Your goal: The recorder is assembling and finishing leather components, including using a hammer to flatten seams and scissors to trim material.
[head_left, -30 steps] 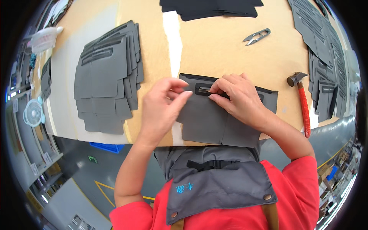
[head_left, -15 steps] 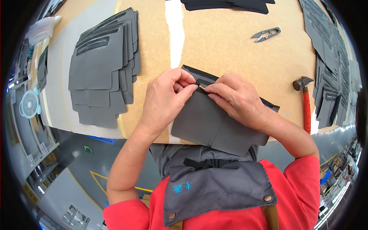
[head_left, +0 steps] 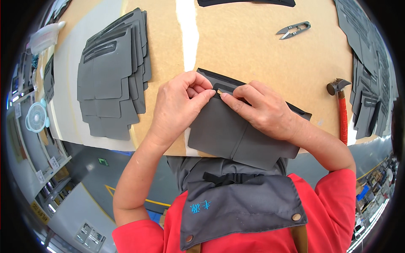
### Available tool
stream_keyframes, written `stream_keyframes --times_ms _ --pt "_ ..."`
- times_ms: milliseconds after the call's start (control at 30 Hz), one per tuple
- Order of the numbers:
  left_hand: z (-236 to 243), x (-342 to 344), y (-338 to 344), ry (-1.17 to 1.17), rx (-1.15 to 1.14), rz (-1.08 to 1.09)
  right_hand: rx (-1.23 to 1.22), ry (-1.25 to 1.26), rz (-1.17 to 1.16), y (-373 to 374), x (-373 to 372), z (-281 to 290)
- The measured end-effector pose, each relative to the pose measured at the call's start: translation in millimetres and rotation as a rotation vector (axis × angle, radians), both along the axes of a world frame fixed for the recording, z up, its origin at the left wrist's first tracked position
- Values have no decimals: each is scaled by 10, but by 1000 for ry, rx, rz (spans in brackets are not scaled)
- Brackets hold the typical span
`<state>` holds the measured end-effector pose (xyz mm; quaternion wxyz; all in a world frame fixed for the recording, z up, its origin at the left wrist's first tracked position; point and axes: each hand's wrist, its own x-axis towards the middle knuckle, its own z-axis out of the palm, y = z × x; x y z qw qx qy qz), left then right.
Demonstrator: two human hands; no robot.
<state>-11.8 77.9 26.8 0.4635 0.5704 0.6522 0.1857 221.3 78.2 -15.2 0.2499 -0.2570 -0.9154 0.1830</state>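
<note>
A flat dark grey panel (head_left: pixel 228 126) with a long black-edged slot lies tilted at the table's near edge, its lower part overhanging toward my lap. My left hand (head_left: pixel 179 103) is closed, thumb and forefinger pinching at the slot's left end. Against the panel's upper part, my right hand (head_left: pixel 268 111) is bent, its thumb at the slot's lower edge and its curled fingers over the upper side. A small tan piece (head_left: pixel 219 92) shows between the two thumbs, too small to name. The fingers hide most of the slot.
Similar grey panels (head_left: pixel 105 67) lie stacked at left, and more panels (head_left: pixel 365 63) at the far right. A red-handled hammer (head_left: pixel 343 111) rests near the right edge, thread snips (head_left: pixel 294 30) beyond my hands. Black pieces (head_left: pixel 247 2) lie at the back.
My right thumb and fingers have spread a little and shifted slightly along the slot. The left hand keeps its pinch. The whole view has shifted slightly.
</note>
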Motion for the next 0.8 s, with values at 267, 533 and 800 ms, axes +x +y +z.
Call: stream_keyframes --times_ms 267,533,800 --pt "15 -29 74 5 -101 -33 57 -64 34 -19 11 9" --pt "91 33 142 87 -124 -80 111 -83 26 -39 1 -13" --pt "68 37 168 122 -116 -108 110 -78 32 -38 4 -34"
